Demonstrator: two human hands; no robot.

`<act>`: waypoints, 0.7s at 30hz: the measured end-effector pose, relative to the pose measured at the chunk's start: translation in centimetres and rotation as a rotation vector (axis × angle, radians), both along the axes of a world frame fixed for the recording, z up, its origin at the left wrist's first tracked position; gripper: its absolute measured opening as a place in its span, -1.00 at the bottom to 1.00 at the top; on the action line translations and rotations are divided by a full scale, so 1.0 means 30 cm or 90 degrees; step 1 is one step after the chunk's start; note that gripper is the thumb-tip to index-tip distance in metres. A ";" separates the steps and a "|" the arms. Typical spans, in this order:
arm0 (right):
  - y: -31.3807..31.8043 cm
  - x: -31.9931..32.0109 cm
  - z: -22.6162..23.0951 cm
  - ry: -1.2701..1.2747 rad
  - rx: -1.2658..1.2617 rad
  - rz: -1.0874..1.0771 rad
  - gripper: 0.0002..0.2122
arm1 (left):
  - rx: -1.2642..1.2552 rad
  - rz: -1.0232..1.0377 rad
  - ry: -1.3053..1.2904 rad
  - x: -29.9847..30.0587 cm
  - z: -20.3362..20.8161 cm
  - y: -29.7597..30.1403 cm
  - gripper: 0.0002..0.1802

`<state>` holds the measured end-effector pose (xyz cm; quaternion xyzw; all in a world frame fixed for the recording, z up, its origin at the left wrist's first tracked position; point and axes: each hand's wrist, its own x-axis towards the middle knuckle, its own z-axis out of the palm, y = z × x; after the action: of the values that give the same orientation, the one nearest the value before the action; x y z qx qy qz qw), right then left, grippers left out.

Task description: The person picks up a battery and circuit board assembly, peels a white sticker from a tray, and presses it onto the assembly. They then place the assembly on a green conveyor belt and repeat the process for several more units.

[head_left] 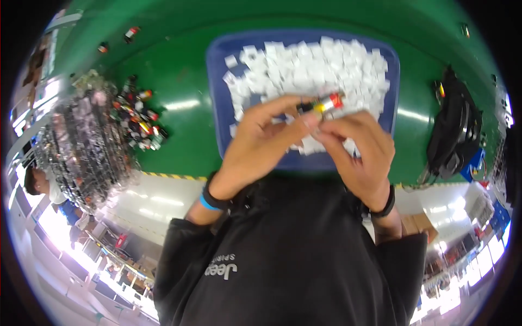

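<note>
Over a blue tray [212, 81] my left hand [246, 144] is closed, its thumb and fingers pinching a small black, yellow, white and red piece [328, 103]. The piece's red end points to the right, and its exact kind is not clear. Close beside it, my right hand [365, 149] has thumb and forefinger pressed together. Whatever those right fingertips hold is too small to make out. Many small white pieces [310, 65] lie heaped in the tray below both hands.
On the green table [182, 70], a pile of similar colourful pieces [142, 117] lies at left, beside a heap of clear plastic packaging [81, 146]. A black bag [457, 127] lies at right. Beyond the table's left side is another person [49, 185].
</note>
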<state>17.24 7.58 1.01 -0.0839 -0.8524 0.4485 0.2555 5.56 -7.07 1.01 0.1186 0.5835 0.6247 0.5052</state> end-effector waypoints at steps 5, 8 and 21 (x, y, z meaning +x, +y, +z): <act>-0.007 0.008 0.002 -0.051 -0.109 -0.062 -0.81 | -0.009 -0.003 -0.050 -0.009 0.003 0.015 -0.65; -0.008 0.009 0.007 -0.063 -0.126 -0.056 -0.82 | -0.023 -0.022 -0.048 -0.011 0.007 0.013 -0.66; 0.016 0.030 0.031 -0.163 0.075 -0.057 -0.83 | -0.172 -0.189 0.390 -0.589 -0.096 0.250 -0.57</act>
<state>18.13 8.06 1.95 -0.1631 -0.8981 0.3717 0.1692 -12.11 0.43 -1.87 0.3157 0.7618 0.3971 0.4029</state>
